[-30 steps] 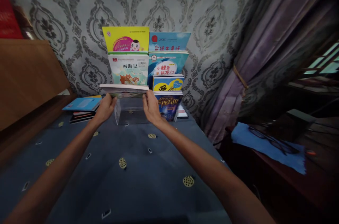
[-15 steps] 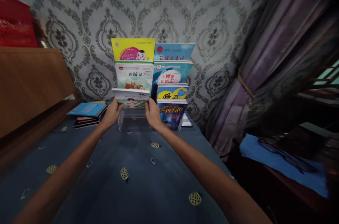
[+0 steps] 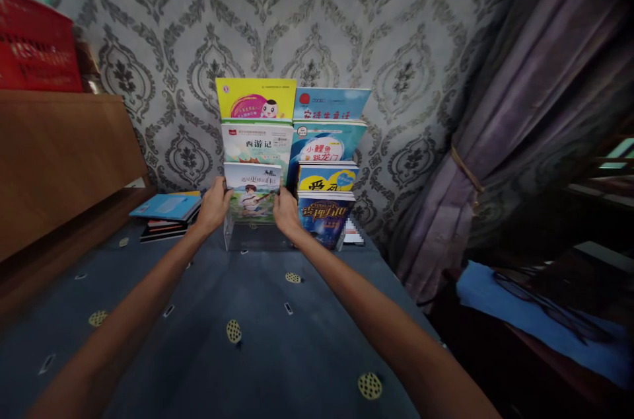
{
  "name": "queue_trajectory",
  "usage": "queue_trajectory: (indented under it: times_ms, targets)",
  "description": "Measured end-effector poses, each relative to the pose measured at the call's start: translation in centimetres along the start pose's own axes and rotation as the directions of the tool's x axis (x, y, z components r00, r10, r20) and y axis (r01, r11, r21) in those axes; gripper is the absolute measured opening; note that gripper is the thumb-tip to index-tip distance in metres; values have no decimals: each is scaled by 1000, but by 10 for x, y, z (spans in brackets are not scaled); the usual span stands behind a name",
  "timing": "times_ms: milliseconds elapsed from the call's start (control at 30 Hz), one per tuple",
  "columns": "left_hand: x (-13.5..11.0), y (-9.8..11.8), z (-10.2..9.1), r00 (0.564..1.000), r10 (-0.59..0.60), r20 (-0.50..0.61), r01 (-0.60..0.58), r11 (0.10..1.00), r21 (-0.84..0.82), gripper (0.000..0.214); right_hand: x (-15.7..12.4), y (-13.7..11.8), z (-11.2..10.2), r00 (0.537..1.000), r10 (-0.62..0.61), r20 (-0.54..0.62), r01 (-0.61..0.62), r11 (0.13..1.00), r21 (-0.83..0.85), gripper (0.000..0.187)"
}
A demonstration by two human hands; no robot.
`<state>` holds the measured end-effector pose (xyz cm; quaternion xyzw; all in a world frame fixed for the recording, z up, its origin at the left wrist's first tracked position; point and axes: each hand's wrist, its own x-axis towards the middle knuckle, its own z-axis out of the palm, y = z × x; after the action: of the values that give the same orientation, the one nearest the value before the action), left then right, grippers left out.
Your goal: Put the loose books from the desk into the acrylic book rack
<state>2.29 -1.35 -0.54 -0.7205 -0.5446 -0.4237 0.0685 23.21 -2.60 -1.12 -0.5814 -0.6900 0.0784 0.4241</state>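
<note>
Between my two hands stands a book [image 3: 253, 197] with a guitar player on its cover, nearly upright at the clear stepped book rack [image 3: 257, 238]. My left hand [image 3: 215, 204] is closed on its left edge, and my right hand [image 3: 286, 213] grips the right edge. Behind it in the rack are a pale green book [image 3: 257, 141] and a yellow book [image 3: 255, 98]. The right column holds a dark blue book [image 3: 324, 217], a yellow and blue book [image 3: 327, 179], a teal book [image 3: 324, 141] and a light blue book [image 3: 331, 102].
A pile of books [image 3: 166, 207] lies left of the rack on the blue patterned cloth [image 3: 198, 353]. Farther left is a wooden panel [image 3: 64, 161] with a red basket [image 3: 37, 42] above it. At right hang a purple curtain [image 3: 446, 188] and a blue cloth [image 3: 535, 313] with glasses.
The book in my hands has tilted from leaning toward me to nearly upright, so its cover now shows in full. My camera view has shifted slightly.
</note>
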Motion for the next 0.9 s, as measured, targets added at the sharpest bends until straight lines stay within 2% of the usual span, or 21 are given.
queue_trajectory:
  times_ms: [100,167,267,400,500,733,900]
  targets:
    - [4,2,-2,999,-41,22,40,998,44,22,0,-1,1,999,32,-24,-31,999,40,37]
    - [6,2,-3,998,-51,19,50,997,60,20,0,0,3,998,44,-51,-40,996,78,31]
    - [7,1,-3,999,-32,-2,33,998,59,18,0,2,4,996,35,-83,-27,994,105,20]
    - [9,-3,-2,1000,11,-29,-9,998,61,17,-1,4,4,997,15,-69,-10,997,77,17]
    - [11,-5,-1,999,9,-37,-7,998,67,19,-3,5,5,998,-9,-69,13,998,65,22]
    - [19,-2,-3,997,-78,10,76,988,135,31,-6,5,13,995,-40,-86,47,996,71,45]
    - [19,0,-5,997,-82,15,78,981,180,33,-6,8,19,992,-71,-101,75,997,36,52]
